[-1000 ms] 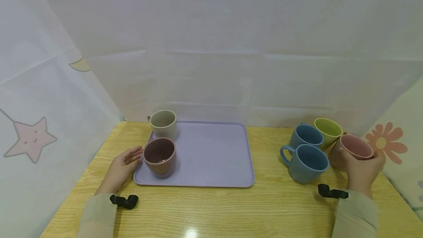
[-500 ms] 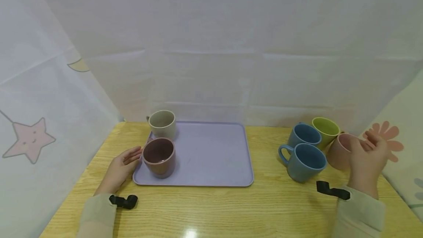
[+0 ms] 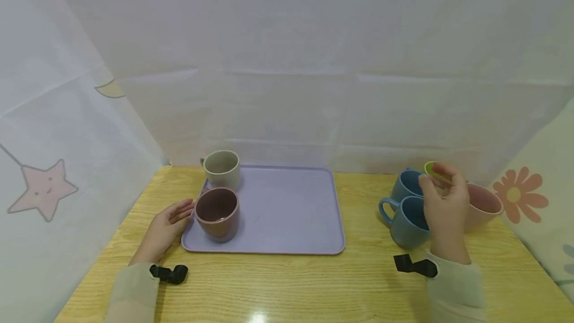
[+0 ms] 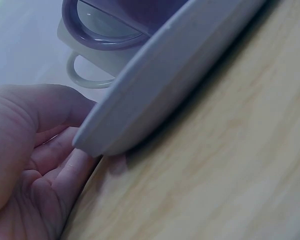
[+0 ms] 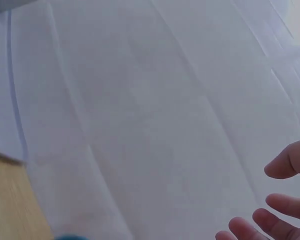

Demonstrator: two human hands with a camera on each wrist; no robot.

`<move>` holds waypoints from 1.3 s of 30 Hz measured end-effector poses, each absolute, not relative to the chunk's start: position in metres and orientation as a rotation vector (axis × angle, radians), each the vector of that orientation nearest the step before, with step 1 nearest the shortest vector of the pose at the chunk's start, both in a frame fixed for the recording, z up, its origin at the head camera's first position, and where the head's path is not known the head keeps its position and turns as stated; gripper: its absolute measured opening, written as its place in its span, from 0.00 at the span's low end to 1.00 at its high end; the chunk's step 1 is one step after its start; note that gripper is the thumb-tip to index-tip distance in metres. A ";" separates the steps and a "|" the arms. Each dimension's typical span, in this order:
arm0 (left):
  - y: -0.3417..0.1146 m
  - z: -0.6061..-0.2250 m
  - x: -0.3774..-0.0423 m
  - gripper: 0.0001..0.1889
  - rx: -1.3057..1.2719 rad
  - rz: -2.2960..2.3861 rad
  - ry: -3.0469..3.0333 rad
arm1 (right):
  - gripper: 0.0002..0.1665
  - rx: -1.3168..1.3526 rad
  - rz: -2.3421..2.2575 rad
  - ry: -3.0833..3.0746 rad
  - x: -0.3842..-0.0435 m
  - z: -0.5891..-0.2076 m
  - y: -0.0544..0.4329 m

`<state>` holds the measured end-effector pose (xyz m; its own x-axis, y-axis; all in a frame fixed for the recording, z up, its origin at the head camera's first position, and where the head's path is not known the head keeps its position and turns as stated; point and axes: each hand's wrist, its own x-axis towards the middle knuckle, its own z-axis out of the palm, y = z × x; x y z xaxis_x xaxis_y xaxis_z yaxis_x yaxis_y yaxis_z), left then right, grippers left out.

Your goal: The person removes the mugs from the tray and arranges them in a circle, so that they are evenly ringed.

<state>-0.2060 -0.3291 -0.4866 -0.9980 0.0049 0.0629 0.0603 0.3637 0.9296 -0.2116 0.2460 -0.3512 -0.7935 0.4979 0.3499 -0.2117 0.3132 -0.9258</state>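
Note:
At the left edge of a lilac tray (image 3: 291, 213), my left hand (image 3: 163, 228) lies on the table with relaxed fingers touching the rim, as the left wrist view shows close up. A brownish-purple mug (image 3: 217, 231) stands upright on the tray beside it, and a beige mug (image 3: 222, 178) stands behind that. My right hand (image 3: 448, 213) is raised over the mugs on the right, fingers loosely bent and holding nothing. It partly covers the front blue mug (image 3: 405, 233), the rear blue mug (image 3: 409, 183), a yellow-green mug (image 3: 429, 167) and a pink mug (image 3: 482, 216).
The wooden table (image 3: 287, 288) runs in front of the tray and between it and the right-hand mugs. White cloth (image 3: 287, 64) hangs behind and on both sides, with a star and a flower printed on it. The front blue mug's handle points left.
My right hand has let go of the pink mug, lifted and moved left over the blue and yellow-green mugs. The left hand and the tray have stayed still.

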 end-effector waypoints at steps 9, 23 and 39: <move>-0.332 -0.488 -0.207 0.30 -0.045 -1.744 -2.563 | 0.18 0.205 1.569 -2.015 -0.199 -0.358 0.189; -0.325 -0.495 -0.213 0.30 -0.081 -1.776 -2.532 | 0.21 0.841 1.486 -2.198 -0.182 -0.404 0.107; -0.324 -0.497 -0.213 0.29 -0.080 -1.751 -2.537 | 0.39 0.852 1.829 -2.471 -0.198 -0.428 0.014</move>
